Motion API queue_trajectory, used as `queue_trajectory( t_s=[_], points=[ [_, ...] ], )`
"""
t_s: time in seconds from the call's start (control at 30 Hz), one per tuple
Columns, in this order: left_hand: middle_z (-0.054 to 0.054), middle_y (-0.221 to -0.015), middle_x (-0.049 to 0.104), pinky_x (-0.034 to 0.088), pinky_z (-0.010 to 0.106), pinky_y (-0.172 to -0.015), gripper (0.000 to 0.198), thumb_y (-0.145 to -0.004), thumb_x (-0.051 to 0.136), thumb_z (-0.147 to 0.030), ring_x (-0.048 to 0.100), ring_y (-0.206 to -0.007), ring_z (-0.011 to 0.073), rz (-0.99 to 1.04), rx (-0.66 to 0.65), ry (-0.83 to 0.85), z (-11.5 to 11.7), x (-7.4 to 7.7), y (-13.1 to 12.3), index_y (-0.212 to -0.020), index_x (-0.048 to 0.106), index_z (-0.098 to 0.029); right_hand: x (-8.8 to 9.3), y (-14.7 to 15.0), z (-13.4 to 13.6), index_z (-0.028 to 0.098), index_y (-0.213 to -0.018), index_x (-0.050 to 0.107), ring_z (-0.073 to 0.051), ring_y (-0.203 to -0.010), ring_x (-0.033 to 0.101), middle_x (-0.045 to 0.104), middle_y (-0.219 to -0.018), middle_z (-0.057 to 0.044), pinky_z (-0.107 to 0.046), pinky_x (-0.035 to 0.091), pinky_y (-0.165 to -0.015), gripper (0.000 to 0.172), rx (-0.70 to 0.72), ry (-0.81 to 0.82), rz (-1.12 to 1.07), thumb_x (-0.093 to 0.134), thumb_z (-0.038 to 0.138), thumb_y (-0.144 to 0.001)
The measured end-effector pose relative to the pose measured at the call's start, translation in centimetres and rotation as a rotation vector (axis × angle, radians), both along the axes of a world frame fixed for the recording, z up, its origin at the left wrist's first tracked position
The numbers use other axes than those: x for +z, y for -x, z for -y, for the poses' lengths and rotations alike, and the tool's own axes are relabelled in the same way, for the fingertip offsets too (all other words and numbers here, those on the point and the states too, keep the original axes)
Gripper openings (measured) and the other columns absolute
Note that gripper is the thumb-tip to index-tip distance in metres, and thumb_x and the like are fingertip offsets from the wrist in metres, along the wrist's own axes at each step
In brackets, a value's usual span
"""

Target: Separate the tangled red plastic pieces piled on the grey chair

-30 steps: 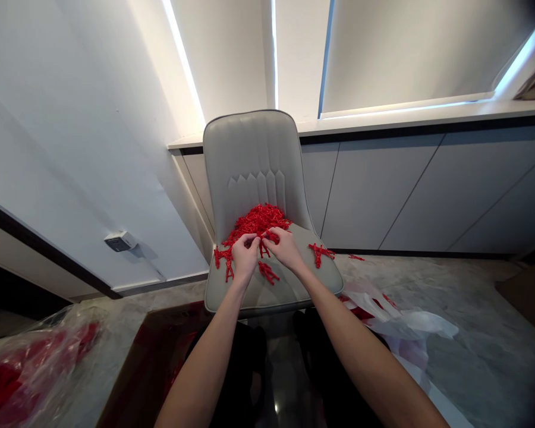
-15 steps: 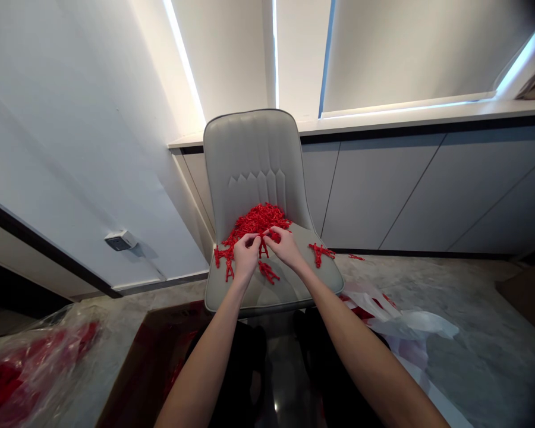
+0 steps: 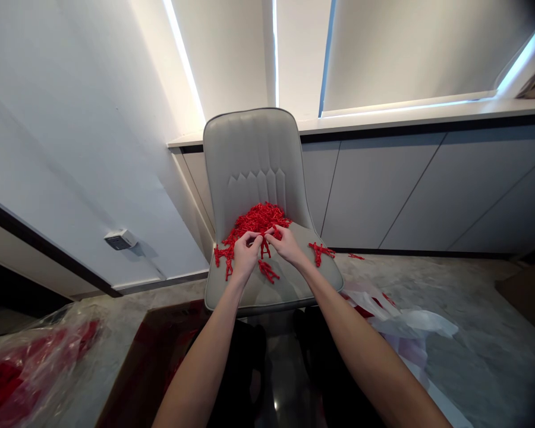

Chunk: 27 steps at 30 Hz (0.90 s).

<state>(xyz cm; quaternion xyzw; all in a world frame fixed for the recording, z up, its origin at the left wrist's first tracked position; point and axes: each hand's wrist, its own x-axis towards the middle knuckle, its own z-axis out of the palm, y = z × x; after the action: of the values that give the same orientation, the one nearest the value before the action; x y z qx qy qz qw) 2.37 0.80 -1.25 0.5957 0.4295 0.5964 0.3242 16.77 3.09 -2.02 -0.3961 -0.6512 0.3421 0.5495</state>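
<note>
Head view, looking down at a gray upholstered chair (image 3: 254, 154) with a heap of tangled red branched sprigs (image 3: 256, 219) piled where the seat meets the backrest. Left hand (image 3: 246, 255) and right hand (image 3: 286, 245) are held close together over the front of the heap. Fingers (image 3: 257, 237) of both hands are pinched together on a red sprig (image 3: 264, 249) at the heap's front edge, though the hands partly hide the exact grip. That sprig's long axis looks roughly upright in this view, its lower end pointing toward the front of the seat. A loose sprig (image 3: 267, 272) lies just below the hands, angled from upper left to lower right. Another (image 3: 320, 252) lies crosswise at the seat's right side, and a small red piece (image 3: 355, 257) lies on the marble floor (image 3: 468, 356) beyond it. Main risk: side branches hook into each other, so a hard pull could snap a thin branch or drag more of the heap along. Pieces near the seat edge could also get knocked onto the floor. Nearby are a clear plastic bag (image 3: 31, 368) with red contents, a cardboard box (image 3: 151, 351) and a white plastic bag (image 3: 410, 327).
</note>
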Motion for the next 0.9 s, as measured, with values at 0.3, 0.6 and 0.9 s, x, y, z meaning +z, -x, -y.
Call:
queue_trajectory(
  t_s=[0.3,0.6,0.9],
  points=[
    [0.008,-0.087,0.072,0.051,0.029,-0.072,0.025,-0.078,0.069,-0.037,0.064,-0.079,0.0178,0.122,0.024,0.185,-0.3,-0.7,0.0,-0.088,0.073,-0.014,0.0,0.2,0.1,0.018,-0.089,0.065,-0.019,-0.085,0.062,0.071,-0.092,-0.005,-0.031,0.047,-0.081,0.021,-0.017,0.006,0.026,0.058,0.037,-0.084],
    [0.008,-0.087,0.072,0.047,0.026,-0.06,0.032,-0.072,0.072,-0.042,0.061,-0.07,0.0159,0.184,0.143,0.325,-0.5,-1.4,0.0,-0.087,0.074,-0.014,0.0,0.5,0.1,0.019,-0.072,0.067,-0.02,-0.076,0.059,0.068,-0.076,-0.005,-0.031,0.042,-0.076,0.044,-0.116,0.091,0.175,0.04,0.045,-0.095],
    [0.007,-0.08,0.071,0.051,0.03,-0.072,0.028,-0.07,0.075,-0.04,0.064,-0.074,0.0167,0.203,0.123,0.336,-0.4,-1.7,-0.4,-0.082,0.072,-0.015,0.5,-0.1,0.7,0.019,-0.069,0.059,-0.015,-0.056,0.054,0.063,-0.062,0.0,-0.026,0.039,-0.057,0.035,-0.176,0.081,0.059,0.057,0.049,-0.087]
  ],
)
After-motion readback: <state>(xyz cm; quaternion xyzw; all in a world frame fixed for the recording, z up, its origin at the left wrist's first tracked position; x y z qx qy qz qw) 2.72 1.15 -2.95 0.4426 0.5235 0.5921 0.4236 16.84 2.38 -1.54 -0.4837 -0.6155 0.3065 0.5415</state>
